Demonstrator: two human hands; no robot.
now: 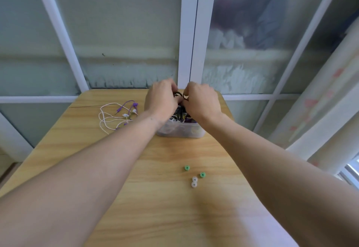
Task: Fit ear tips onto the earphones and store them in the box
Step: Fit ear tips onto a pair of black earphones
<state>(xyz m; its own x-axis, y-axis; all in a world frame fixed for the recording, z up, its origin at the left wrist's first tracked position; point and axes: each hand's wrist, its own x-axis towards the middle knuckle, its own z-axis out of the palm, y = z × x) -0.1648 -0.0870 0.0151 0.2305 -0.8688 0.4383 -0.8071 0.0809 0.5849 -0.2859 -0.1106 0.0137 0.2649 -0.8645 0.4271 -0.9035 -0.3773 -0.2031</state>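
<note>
A translucent plastic box [181, 132] stands at the far middle of the wooden table [136, 169], with tangled cables inside. Above it my left hand [161, 99] and my right hand [201, 101] both pinch a coiled black earphone cable [178, 94] held between them. A white and purple earphone set [118, 115] lies loose on the table left of the box. Nearer to me, two green ear tips [187, 168] [202, 174] and two white ear tips [194, 182] lie on the table.
Frosted glass panels in white frames [187, 33] rise right behind the table's far edge. A light curtain [320, 110] hangs at the right. Bare tabletop lies between my forearms.
</note>
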